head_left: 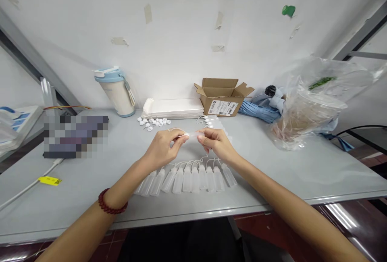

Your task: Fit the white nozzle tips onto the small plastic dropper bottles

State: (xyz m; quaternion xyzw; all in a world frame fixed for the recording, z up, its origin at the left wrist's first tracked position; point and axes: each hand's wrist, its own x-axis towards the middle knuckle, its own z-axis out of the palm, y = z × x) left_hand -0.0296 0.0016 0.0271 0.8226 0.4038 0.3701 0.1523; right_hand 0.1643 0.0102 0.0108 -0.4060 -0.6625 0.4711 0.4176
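Observation:
A small translucent squeeze bottle [193,134] lies level between my two hands above the grey table [256,173]. My left hand [163,146] pinches its white cap end, where a thin tube curves over the fingers. On the other end, the fingers of my right hand [218,144] are closed around the bottle body. Below the hands, a row of similar bottles [186,180] with white bent tubes lies on the table near its front edge. Loose white caps [156,122] are scattered beyond my left hand. More capped bottles [215,122] lie behind my right hand, partly hidden by it.
Along the wall stand a cream tumbler [116,92], a stack of white packets [173,109] and an open cardboard box [223,100]. Blue cloth [261,111] and a plastic-wrapped container [311,113] sit to the right. A blurred-out device [75,137] and a tagged cable [33,189] lie left.

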